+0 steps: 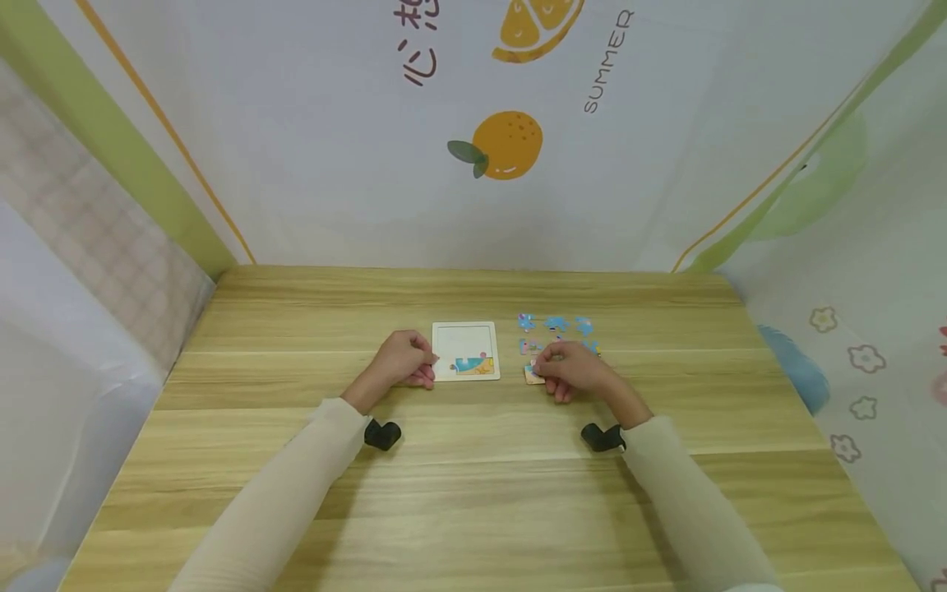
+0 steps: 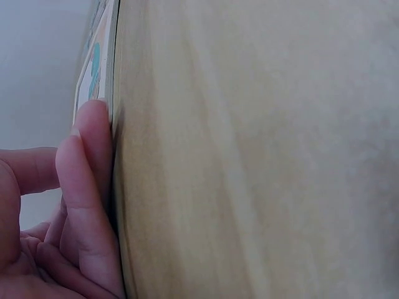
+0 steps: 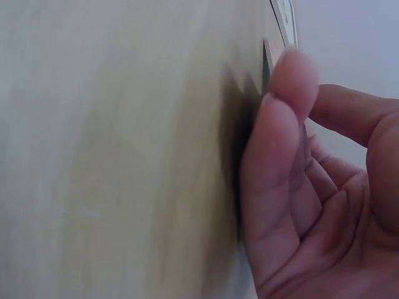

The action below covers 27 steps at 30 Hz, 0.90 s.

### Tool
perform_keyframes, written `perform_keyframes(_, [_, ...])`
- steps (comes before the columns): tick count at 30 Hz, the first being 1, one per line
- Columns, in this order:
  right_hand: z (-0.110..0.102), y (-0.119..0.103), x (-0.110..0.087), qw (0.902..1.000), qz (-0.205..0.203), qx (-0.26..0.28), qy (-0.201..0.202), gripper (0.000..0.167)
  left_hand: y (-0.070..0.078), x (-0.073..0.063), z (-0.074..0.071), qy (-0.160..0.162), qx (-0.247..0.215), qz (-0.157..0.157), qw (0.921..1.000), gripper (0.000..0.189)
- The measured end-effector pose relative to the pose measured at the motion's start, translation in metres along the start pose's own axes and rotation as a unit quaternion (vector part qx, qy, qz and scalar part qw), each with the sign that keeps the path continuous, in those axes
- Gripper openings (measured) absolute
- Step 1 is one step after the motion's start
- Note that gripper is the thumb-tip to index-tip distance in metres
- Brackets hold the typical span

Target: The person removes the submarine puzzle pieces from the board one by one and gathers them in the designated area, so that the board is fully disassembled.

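A square white puzzle tray (image 1: 464, 339) lies flat on the wooden table, with joined blue and yellow pieces (image 1: 473, 366) along its lower right. My left hand (image 1: 403, 359) holds the tray by its left edge, fingers bent and fingertips at the rim in the left wrist view. Right of the tray, my right hand (image 1: 573, 370) pinches a yellowish puzzle piece (image 1: 533, 376) low over the table. Its fingers (image 3: 271, 168) hide most of that piece in the right wrist view. Behind this hand are rows of loose puzzle pieces (image 1: 556, 323), partly covered by it.
The wooden table (image 1: 473, 510) extends around the tray and pieces. A printed white curtain (image 1: 355, 181) hangs along its back edge, with more cloth at both sides. Black wrist cameras (image 1: 382, 435) sit under both cuffs.
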State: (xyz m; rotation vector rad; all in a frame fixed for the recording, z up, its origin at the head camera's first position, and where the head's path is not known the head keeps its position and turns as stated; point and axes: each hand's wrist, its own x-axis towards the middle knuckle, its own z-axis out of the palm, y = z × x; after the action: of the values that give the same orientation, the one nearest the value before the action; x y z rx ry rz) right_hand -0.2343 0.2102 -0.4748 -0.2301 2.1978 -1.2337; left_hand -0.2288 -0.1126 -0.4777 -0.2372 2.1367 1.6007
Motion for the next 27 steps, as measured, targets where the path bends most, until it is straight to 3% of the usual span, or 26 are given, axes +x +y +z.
perform_keyframes(12, [0.005,-0.004,0.0,0.9994,-0.024,-0.023,0.013,0.023,0.002,-0.003,0.0,0.0,-0.003,0.001,1.0,0.014])
perform_keyframes(17, [0.005,-0.006,0.0,0.9997,-0.006,-0.013,0.02,0.021,0.001,-0.003,0.0,0.001,-0.001,0.004,1.0,0.015])
perform_keyframes(27, [0.009,-0.021,0.016,0.9993,-0.029,-0.016,0.017,0.021,0.003,-0.004,0.001,0.0,0.0,0.006,1.0,0.015])
